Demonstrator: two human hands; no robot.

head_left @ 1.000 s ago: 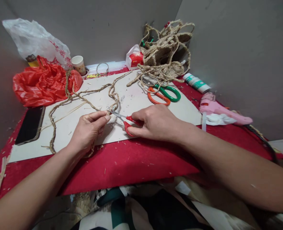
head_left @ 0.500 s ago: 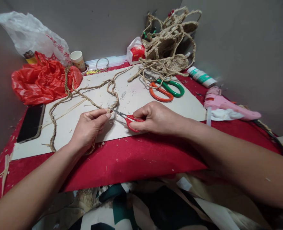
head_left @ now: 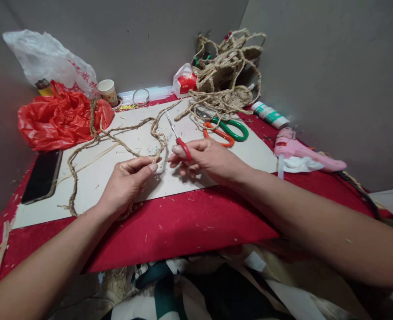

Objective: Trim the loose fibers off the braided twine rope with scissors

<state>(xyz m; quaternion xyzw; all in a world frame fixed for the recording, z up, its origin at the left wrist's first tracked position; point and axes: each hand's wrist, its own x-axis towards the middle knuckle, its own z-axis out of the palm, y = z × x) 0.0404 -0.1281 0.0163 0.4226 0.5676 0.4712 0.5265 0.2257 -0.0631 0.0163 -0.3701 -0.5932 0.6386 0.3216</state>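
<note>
A long braided straw rope loops over the pale board. Thumb and fingers of my left hand pinch the rope near the board's front edge. Just to the right, my right hand holds small red-handled scissors, hooked on the thumb side, their closed blades pointing up and away, clear of the pinched rope. The lower fingers of that hand are loosely curled beneath the handle. Larger scissors with orange and green handles lie behind it on the board.
A heap of braided straw stands at the back, beside a red-and-white packet. Red and white bags, a paper cup and a phone are at the left. A pink glue gun and white-green tube lie right.
The red-handled scissors have left the rope at my left fingertips, turned upward and closed. My right hand has loosened its fingers around them. The view has shifted slightly.
</note>
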